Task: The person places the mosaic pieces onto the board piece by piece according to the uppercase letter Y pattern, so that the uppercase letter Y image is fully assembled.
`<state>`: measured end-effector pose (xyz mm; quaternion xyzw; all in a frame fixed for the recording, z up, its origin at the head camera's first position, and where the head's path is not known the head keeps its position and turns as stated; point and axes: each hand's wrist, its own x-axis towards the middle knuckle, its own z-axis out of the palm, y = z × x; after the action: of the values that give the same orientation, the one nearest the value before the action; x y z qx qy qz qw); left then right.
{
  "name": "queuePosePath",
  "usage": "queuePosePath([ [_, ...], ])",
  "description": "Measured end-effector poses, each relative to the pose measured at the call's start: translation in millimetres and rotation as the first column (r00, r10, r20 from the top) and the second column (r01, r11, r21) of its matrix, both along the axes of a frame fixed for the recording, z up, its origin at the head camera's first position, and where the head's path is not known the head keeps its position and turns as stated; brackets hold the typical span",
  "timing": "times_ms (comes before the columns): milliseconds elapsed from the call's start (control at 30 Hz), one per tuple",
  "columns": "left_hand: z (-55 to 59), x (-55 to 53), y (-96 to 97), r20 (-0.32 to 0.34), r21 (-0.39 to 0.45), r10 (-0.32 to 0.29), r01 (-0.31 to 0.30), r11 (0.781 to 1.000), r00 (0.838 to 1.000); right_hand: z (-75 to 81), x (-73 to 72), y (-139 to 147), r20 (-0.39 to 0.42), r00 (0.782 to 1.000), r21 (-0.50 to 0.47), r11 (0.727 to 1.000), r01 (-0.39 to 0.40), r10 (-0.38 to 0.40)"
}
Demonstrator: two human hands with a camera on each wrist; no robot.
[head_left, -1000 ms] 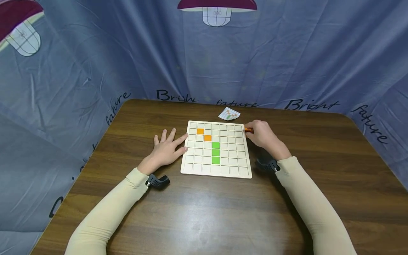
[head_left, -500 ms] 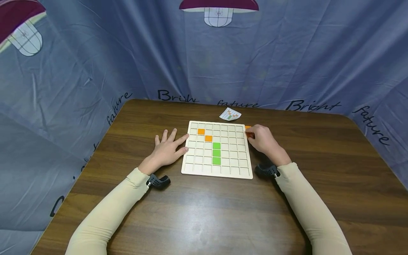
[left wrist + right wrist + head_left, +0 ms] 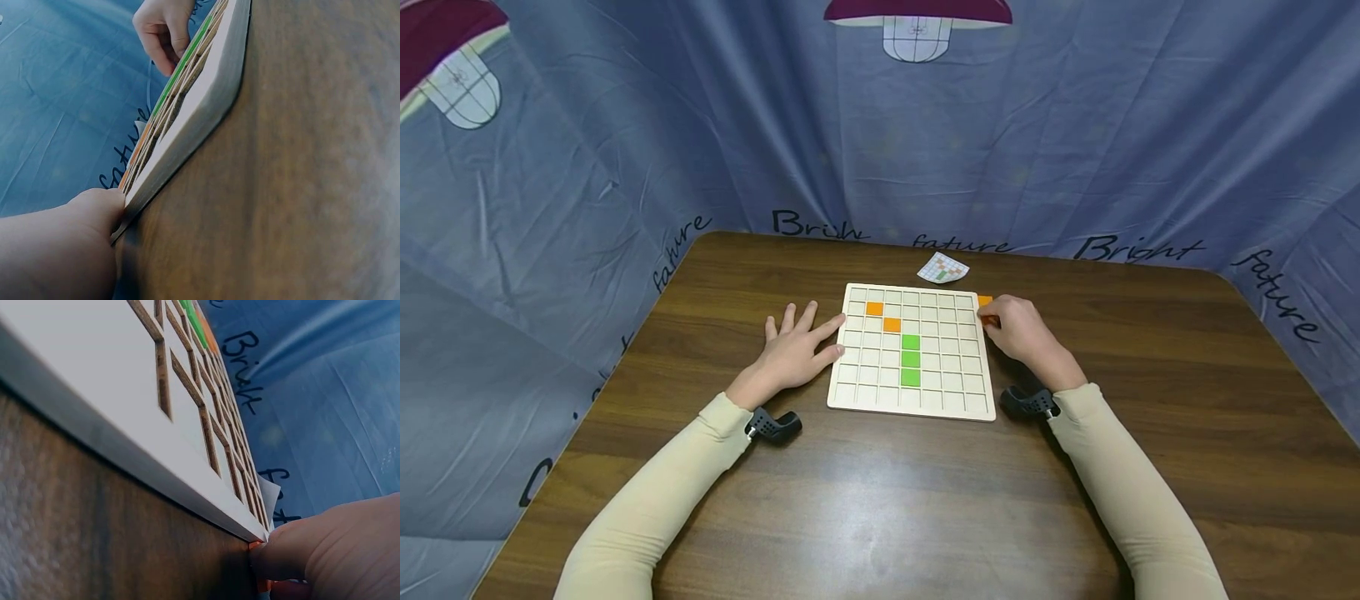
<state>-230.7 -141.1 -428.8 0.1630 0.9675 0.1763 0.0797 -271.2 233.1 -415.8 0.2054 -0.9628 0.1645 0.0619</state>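
A cream grid board (image 3: 955,362) lies on the table, with two orange tiles (image 3: 875,309) set diagonally and a column of three green tiles (image 3: 911,359) in its cells. My left hand (image 3: 786,357) is spread flat, thumb and index fingertip touching the board's left edge. At the upper right edge my right hand (image 3: 1018,325) has its fingers curled and pinches an orange tile (image 3: 990,320), mostly hidden beneath them. Another orange piece (image 3: 985,301) shows just above those fingertips. In the right wrist view, orange bits (image 3: 255,545) peek out beside the thumb and the board's side.
Behind the board lies a slightly curled paper card (image 3: 943,268) printed with a coloured grid pattern. The brown wooden table (image 3: 880,500) is bounded by a blue printed curtain (image 3: 760,125) at the back and sides.
My right hand has shifted slightly toward me along the board's right edge, and an orange piece has come into sight above its fingers. The left hand stays in place.
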Motion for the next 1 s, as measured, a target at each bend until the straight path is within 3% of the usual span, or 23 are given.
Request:
queuePosePath([
  [633,-1.6,-0.2,0.3,-0.003,-0.004,0.006,-0.006,1.0,1.0,-1.1,3.0,1.2,-0.025,0.999,-0.006,1.0,-0.026,0.026],
  [1000,-0.8,-0.2,0.8,0.0,-0.003,0.005,-0.005,1.0,1.0,2.7,4.5,3.4,0.012,1.0,0.022,1.0,0.001,-0.002],
])
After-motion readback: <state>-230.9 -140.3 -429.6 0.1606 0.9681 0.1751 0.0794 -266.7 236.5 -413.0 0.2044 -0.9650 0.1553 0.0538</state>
